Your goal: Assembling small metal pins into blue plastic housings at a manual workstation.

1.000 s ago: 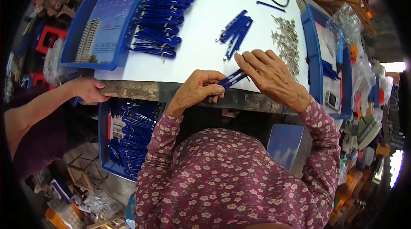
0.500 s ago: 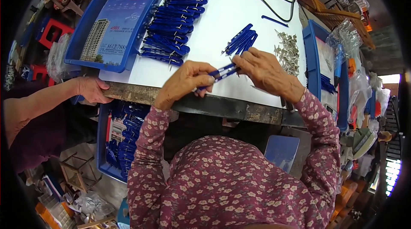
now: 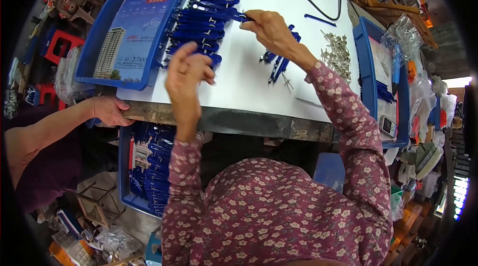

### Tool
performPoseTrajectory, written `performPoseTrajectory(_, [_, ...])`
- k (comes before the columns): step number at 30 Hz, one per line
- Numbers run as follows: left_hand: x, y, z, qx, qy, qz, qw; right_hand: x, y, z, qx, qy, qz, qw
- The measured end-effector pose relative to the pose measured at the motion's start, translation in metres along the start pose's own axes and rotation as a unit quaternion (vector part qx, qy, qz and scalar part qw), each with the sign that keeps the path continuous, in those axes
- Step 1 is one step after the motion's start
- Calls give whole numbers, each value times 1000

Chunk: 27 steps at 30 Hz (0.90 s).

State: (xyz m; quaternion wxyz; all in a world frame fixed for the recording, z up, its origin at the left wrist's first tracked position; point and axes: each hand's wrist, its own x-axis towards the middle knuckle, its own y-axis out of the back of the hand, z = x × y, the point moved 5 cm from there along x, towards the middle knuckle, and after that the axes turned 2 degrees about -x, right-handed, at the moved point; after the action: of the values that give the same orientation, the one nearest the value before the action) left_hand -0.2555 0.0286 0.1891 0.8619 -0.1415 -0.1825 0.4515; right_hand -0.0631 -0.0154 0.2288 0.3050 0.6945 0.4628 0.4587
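Note:
My right hand [image 3: 271, 29] reaches over the white table top, its thumb and fingers pinching one end of a slim blue strip [image 3: 240, 16]. The strip's other end lies over a long row of similar blue strips [image 3: 195, 32] with small silver pins. My left hand [image 3: 185, 84], slightly smeared by motion, is raised near the row's front end; its fingers are apart and nothing shows in them. A smaller group of blue strips [image 3: 280, 64] lies partly behind my right forearm. Beside it are a loose silver pin [image 3: 287, 83] and a heap of silver pins [image 3: 338, 51].
A blue tray [image 3: 147, 69] overlaps the table's left side; another blue tray [image 3: 366, 74] stands at the right. A black cord loop [image 3: 313, 7] and a single blue strip [image 3: 320, 19] lie farther back. Another person's hand [image 3: 110, 110] rests on the table edge. Below sits a filled tray [image 3: 124, 176].
My right hand has moved away and left, carrying the blue strip to the long row. My left hand has let go of the strip and shifted left. A loose pin now shows beside the smaller group.

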Motion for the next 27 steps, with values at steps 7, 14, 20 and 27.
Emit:
performPoseTrajectory(7, [-40, -24, -49, 46, 100, -68, 992, 30, -43, 18, -77, -18, -32, 996])
performPoseTrajectory(14, [-46, -28, -55, 107, 100, -86, 986, 46, -50, 10, -108, 1, -90, 990])
performPoseTrajectory(20, [-45, -33, -60, 127, 94, -105, 982, 35, -45, 11, -60, 6, -53, 997])
performPoseTrajectory(27, [-45, -29, -60, 149, 71, -109, 980, -17, 1, 56, -93, -14, 4, 996])
